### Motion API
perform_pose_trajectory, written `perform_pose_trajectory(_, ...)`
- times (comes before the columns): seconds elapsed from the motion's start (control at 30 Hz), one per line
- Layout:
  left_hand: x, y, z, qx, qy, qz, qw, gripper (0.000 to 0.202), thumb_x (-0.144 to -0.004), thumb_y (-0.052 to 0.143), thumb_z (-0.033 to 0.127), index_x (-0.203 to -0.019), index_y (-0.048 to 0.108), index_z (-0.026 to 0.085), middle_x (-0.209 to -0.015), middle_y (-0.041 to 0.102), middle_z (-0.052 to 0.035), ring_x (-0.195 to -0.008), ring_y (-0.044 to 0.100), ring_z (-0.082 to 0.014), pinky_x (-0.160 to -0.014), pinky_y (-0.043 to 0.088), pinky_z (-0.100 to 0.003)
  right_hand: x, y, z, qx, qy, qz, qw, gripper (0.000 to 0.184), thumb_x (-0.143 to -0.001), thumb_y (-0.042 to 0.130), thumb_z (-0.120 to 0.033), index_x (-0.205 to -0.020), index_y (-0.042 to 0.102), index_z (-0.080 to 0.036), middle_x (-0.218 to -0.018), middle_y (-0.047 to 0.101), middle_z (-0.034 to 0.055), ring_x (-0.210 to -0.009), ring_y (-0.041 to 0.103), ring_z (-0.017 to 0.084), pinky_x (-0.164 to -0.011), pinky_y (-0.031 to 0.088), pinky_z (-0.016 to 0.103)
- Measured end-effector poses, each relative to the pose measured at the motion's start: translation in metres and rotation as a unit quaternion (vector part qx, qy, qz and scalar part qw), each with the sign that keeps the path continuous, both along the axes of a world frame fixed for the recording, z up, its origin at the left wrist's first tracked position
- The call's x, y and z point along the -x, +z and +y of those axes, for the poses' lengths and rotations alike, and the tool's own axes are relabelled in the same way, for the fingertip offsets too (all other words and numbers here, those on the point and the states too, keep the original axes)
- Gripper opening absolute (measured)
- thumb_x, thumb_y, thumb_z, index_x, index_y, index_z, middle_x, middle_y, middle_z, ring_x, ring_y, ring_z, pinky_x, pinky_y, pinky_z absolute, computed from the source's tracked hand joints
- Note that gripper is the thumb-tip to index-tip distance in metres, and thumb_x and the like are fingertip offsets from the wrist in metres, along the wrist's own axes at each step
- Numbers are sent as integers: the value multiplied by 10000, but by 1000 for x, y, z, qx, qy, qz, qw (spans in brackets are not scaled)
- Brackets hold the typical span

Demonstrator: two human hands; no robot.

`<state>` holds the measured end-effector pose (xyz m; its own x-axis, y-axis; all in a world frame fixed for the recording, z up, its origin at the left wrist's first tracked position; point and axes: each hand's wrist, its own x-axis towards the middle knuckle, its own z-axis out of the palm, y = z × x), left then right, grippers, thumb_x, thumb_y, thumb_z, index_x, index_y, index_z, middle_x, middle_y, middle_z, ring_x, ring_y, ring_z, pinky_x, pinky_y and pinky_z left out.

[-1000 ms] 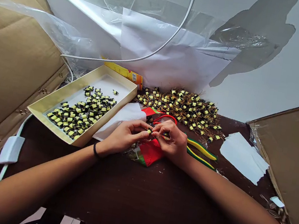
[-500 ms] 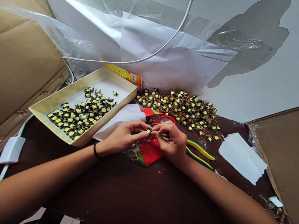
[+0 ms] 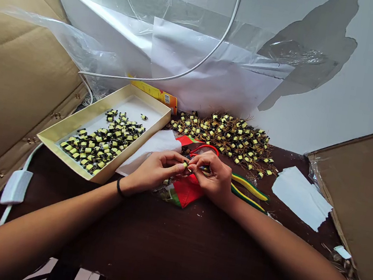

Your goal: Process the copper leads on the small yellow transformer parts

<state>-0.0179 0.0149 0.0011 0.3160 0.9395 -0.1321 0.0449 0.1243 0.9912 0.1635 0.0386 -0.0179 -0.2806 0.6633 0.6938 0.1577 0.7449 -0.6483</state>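
Note:
A small yellow-taped transformer with a black bobbin is pinched between the thumb and fingers of my left hand. Against its right side, my right hand is closed in a pinch; the exact part it grips is too small to make out. Beneath both hands lie a red and green plastic packet and some small parts, partly covered. Pliers with yellow and green handles lie just right of my right hand. A red curved handle shows behind the fingers.
On the left, a shallow cream box holds many similar transformers. A heap of transformers with copper wires lies at the back. White paper is on the right, folded tissue beside the box. Cardboard walls flank the dark table.
Both hands stay together at the same spot. The right fingertips have shifted slightly around the transformer, and the view has moved a touch.

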Motion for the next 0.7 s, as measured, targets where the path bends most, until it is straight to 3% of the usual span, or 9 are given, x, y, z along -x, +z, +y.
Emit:
perform_pose_trajectory(0.43,0,1,0,-9,4,14,1000,398,-760,709,430,-991,695,106,-863,723,-85,-753,650,-160,-709,518,-280,1,2,-1,-11,7,-1,1000,163,-818,622,-107,-732,538,-218,-751,676,12,-712,639,151,-669,529,304)
perform_pose_trajectory(0.7,0,4,0,-16,9,22,1000,396,-750,706,455,-943,700,110,-822,708,-69,-712,623,-149,-668,502,-265,0,4,1,5,-2,-1,1000,135,-809,654,-136,-811,544,-215,-781,658,18,-736,635,151,-685,528,302)
